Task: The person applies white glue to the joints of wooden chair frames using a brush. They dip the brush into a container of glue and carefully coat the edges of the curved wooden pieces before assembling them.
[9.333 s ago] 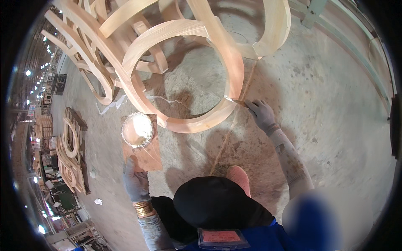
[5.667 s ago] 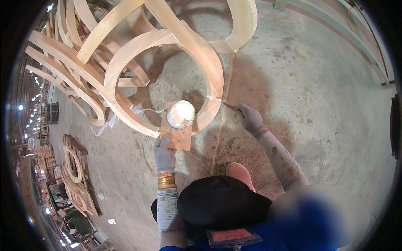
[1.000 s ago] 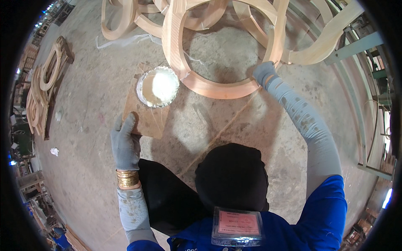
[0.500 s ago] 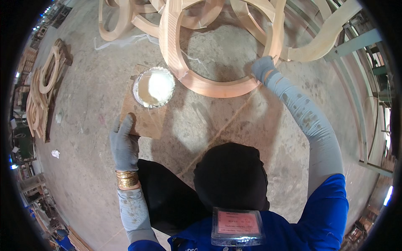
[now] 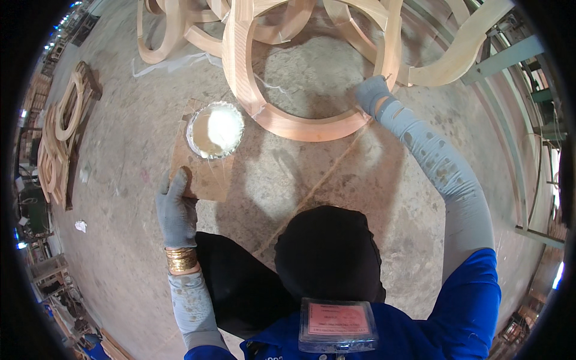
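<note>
In my gloved left hand (image 5: 177,207) is the near edge of a brown board (image 5: 210,183), the thumb lying on top. On the board sits a round tub (image 5: 215,130) with a ragged white-crusted rim and pale, shiny contents. My gloved right hand (image 5: 373,96) is closed at the lower right of a large pale wooden ring (image 5: 309,129), touching it. A thin tip shows beside the fingers, but what they hold is mostly hidden. Joints between wooden pieces are visible along the ring.
Several curved wooden frames (image 5: 162,45) stand or lie beyond the ring. More wooden rings (image 5: 69,120) are stacked at the left. Metal bars (image 5: 504,60) run along the right side. A white scrap (image 5: 80,226) lies on the concrete floor, and my bent leg (image 5: 240,282) is below the board.
The whole view has shifted slightly, with ring and frames a little further left. Both hands keep nearly the same places on the board and at the ring.
</note>
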Demonstrator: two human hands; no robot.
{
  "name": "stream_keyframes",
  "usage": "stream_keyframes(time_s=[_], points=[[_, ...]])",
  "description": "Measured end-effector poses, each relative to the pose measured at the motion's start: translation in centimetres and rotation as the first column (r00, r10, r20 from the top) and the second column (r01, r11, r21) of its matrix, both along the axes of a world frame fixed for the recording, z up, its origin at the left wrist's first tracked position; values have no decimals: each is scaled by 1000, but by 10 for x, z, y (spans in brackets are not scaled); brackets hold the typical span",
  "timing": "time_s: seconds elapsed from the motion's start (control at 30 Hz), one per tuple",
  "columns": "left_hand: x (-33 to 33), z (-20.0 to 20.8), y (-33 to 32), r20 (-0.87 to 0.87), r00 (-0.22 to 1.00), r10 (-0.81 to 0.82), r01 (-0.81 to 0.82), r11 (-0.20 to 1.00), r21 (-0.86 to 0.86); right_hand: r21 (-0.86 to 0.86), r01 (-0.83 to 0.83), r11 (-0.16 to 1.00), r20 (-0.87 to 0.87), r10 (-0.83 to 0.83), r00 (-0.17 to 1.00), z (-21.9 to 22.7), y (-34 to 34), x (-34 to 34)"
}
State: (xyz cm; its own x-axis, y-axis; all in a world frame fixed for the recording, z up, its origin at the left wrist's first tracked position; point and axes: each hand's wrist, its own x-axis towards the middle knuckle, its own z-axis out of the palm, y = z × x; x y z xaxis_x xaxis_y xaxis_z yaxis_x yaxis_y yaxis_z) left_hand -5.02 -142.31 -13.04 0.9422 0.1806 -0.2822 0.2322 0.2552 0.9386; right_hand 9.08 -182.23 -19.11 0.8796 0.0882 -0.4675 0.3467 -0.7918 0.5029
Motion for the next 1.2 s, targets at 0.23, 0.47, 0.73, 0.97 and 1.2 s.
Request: stream_keyframes(time_s=[0.23,0.47,0.73,0.97,1.2], points=[[1,6,-7,-9,1000,-27,27,999,-23,-48,-50,998,-6,50,999,-2,-5,-1],[2,4,-10,8,1000,27,-26,1000,-11,4,-78,997,-2,78,997,0,-13,3],[4,2,-6,-15,998,-54,54,998,20,127,-40,991,105,27,994,26,-21,-4],[7,3,-12,14,1000,25,-24,999,-49,810,195,553,115,-476,872,-33,-106,-100],[24,-1,-38,16,999,-32,35,985,-169,761,116,-639,-611,-644,461,-127,-69,-171]])
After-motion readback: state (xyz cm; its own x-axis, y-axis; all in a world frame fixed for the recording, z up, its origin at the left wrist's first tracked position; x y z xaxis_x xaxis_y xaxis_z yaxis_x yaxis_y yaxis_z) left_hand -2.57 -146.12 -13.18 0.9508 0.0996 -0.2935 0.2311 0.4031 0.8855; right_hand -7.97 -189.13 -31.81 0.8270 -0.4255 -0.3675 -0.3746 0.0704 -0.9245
